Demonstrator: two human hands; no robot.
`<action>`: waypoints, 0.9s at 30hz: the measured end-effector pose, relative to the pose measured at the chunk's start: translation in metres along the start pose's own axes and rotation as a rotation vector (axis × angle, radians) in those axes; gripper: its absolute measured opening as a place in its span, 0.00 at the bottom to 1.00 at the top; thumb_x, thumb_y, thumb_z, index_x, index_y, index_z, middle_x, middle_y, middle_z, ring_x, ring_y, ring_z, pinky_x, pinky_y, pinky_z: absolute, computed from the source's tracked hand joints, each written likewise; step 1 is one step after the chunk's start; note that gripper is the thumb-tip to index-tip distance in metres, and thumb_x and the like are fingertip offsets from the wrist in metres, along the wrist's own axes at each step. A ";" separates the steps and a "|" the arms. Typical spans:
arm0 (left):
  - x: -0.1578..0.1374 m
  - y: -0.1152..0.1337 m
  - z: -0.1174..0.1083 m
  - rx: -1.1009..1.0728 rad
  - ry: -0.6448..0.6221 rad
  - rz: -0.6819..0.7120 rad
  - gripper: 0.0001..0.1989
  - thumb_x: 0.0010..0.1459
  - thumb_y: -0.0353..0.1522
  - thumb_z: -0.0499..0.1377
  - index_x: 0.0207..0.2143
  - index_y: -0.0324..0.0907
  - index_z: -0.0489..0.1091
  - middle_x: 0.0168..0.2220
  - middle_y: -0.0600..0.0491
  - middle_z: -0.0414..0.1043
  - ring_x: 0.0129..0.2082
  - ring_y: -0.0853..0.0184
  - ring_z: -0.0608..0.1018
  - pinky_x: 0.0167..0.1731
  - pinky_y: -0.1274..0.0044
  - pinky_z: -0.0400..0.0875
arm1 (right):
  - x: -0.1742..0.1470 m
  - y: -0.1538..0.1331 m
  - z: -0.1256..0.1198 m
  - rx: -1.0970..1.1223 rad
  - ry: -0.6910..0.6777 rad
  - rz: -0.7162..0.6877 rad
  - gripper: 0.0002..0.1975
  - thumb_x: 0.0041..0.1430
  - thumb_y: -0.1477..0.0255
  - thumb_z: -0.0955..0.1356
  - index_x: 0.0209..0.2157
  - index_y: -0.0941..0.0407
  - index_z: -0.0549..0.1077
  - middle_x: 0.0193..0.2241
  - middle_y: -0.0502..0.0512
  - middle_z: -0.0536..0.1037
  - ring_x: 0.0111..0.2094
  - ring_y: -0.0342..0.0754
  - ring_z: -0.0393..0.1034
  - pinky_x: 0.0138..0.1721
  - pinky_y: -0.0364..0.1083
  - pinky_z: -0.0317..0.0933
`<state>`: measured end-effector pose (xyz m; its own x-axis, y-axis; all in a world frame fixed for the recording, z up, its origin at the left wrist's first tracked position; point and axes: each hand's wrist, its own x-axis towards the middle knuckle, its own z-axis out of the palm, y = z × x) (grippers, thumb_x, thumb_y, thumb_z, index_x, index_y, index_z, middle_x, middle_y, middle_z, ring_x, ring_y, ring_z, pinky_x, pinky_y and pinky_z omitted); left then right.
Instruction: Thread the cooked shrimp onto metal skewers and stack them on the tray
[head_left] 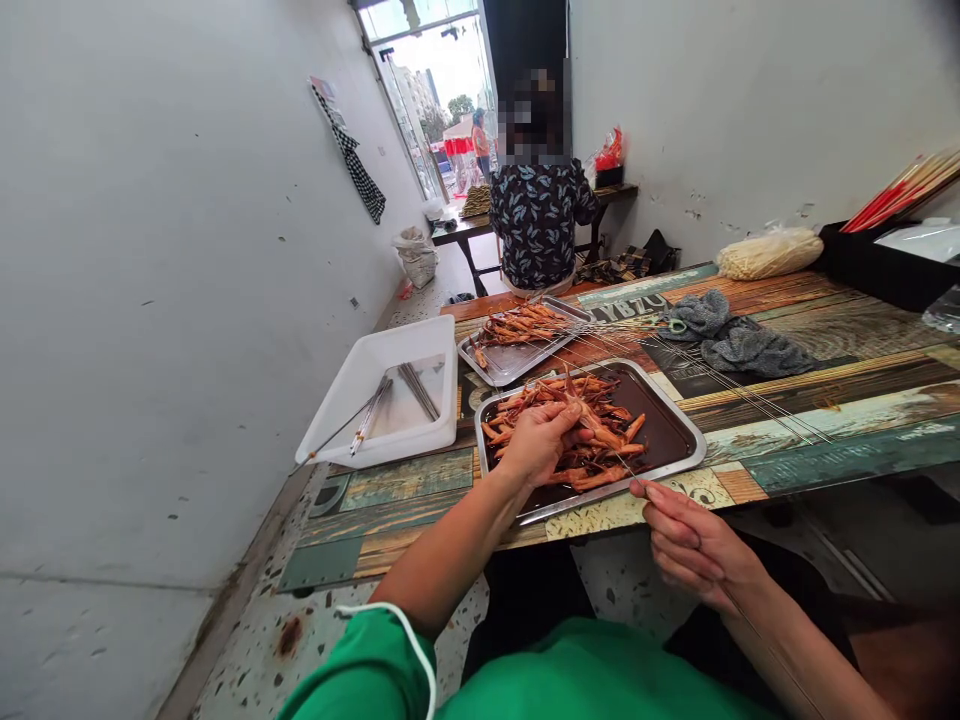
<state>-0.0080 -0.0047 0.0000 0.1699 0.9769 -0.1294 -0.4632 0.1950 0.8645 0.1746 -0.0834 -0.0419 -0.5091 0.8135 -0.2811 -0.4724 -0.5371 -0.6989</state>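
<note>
My left hand (546,438) pinches a reddish-brown cooked foot (600,428), which looks like a duck foot, above a metal tray (679,440). Many similar feet (592,478) lie in dark liquid in that tray. Closed around a thin metal skewer (628,470), my right hand (686,535) is just off the table's front edge. The skewer's front end reaches the held foot, and its rear runs back along my right forearm. Whether the tip has gone through the foot I cannot tell.
Behind stands a second tray (495,370) with skewered feet (525,325). Left is a white plastic tub (442,400) holding metal skewers (418,390). A grey cloth (750,345), a bagged pale bundle (771,252) and a black box (862,265) of sticks lie right. A person (540,225) sits beyond.
</note>
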 end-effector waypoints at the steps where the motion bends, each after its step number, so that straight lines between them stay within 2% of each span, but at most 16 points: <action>1: 0.000 0.001 0.001 -0.020 0.014 -0.007 0.16 0.34 0.38 0.70 0.21 0.34 0.73 0.23 0.53 0.72 0.23 0.76 0.72 0.26 0.83 0.71 | 0.001 0.001 -0.001 0.034 -0.017 -0.006 0.11 0.54 0.65 0.68 0.37 0.56 0.72 0.11 0.35 0.48 0.08 0.32 0.30 0.06 0.35 0.34; 4: 0.000 0.002 0.002 -0.047 0.044 0.003 0.16 0.32 0.37 0.71 0.21 0.34 0.72 0.23 0.53 0.72 0.22 0.75 0.72 0.25 0.83 0.71 | 0.001 0.003 0.001 0.005 0.026 -0.062 0.11 0.54 0.64 0.68 0.36 0.56 0.71 0.11 0.35 0.48 0.08 0.32 0.32 0.07 0.35 0.35; 12: -0.004 -0.003 0.005 0.048 0.028 0.051 0.17 0.36 0.40 0.69 0.22 0.34 0.72 0.23 0.53 0.72 0.22 0.74 0.72 0.26 0.81 0.70 | -0.004 0.001 0.011 -0.402 0.236 -0.144 0.23 0.54 0.58 0.66 0.44 0.61 0.70 0.13 0.37 0.47 0.12 0.34 0.37 0.14 0.38 0.33; 17: -0.004 -0.005 0.004 0.069 0.019 0.039 0.17 0.37 0.40 0.69 0.22 0.34 0.73 0.23 0.52 0.72 0.23 0.73 0.73 0.27 0.80 0.70 | -0.001 0.004 0.011 -0.827 0.396 -0.381 0.22 0.55 0.59 0.64 0.41 0.61 0.75 0.15 0.45 0.57 0.17 0.39 0.51 0.18 0.41 0.46; 20: -0.004 -0.004 0.004 0.086 0.010 0.033 0.17 0.37 0.40 0.68 0.22 0.34 0.73 0.23 0.52 0.73 0.24 0.72 0.74 0.27 0.80 0.70 | 0.000 0.005 0.011 -1.009 0.438 -0.488 0.21 0.56 0.60 0.63 0.41 0.60 0.77 0.16 0.47 0.61 0.18 0.42 0.54 0.20 0.43 0.50; 23: -0.004 -0.004 0.004 0.088 0.004 0.022 0.17 0.37 0.40 0.68 0.22 0.34 0.74 0.23 0.52 0.73 0.23 0.72 0.73 0.27 0.80 0.70 | 0.001 0.005 0.011 -1.044 0.425 -0.491 0.22 0.57 0.60 0.62 0.43 0.61 0.77 0.16 0.48 0.62 0.19 0.43 0.54 0.20 0.44 0.51; 27: -0.005 -0.005 0.004 0.096 -0.008 -0.001 0.17 0.37 0.40 0.68 0.23 0.34 0.74 0.23 0.52 0.73 0.24 0.72 0.73 0.27 0.79 0.70 | 0.002 0.002 0.009 -0.945 0.396 -0.404 0.24 0.56 0.59 0.62 0.44 0.63 0.76 0.16 0.47 0.60 0.18 0.41 0.52 0.19 0.43 0.49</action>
<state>-0.0030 -0.0106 -0.0017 0.1769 0.9760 -0.1267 -0.3777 0.1862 0.9070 0.1656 -0.0849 -0.0381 -0.0942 0.9955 0.0083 0.2749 0.0340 -0.9609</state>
